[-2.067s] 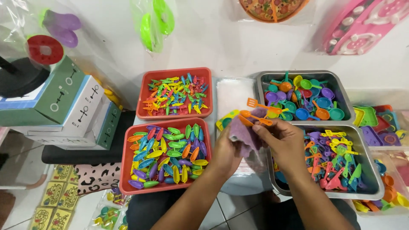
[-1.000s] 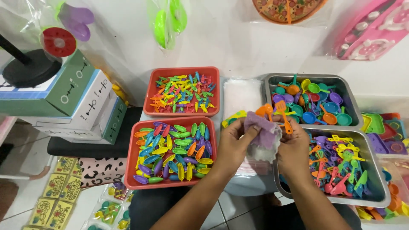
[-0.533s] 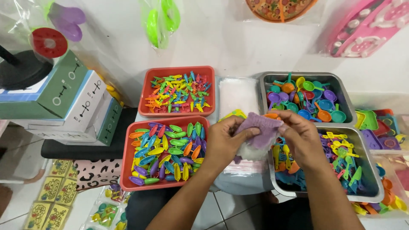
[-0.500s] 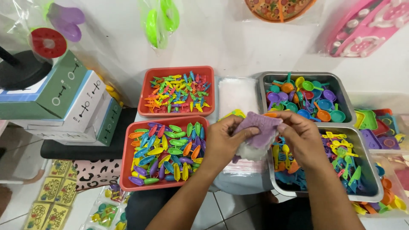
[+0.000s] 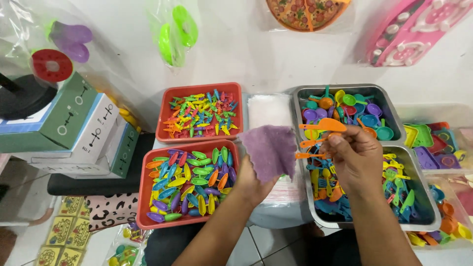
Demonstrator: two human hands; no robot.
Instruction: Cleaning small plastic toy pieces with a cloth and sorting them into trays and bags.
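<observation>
My left hand (image 5: 252,184) holds up a purple cloth-like sheet (image 5: 268,150) over the gap between the trays. My right hand (image 5: 355,156) grips a small bunch of orange toy utensils (image 5: 319,133), a spoon, a fork and another piece, with their heads pointing left toward the sheet. The utensils and the sheet are close together but apart. Under my right hand lies a metal tray (image 5: 419,222) of mixed coloured toy cutlery.
Two red trays (image 5: 162,111) (image 5: 144,197) of small coloured pieces sit at left. A metal tray (image 5: 382,96) of toy spoons and bowls sits behind. Clear bags (image 5: 268,111) lie in the middle. Boxes (image 5: 74,130) stand left; packaged toys hang on the wall.
My hands have drawn apart. The purple sheet is now only in my left hand, spread open, and the orange utensils are out in my right hand.
</observation>
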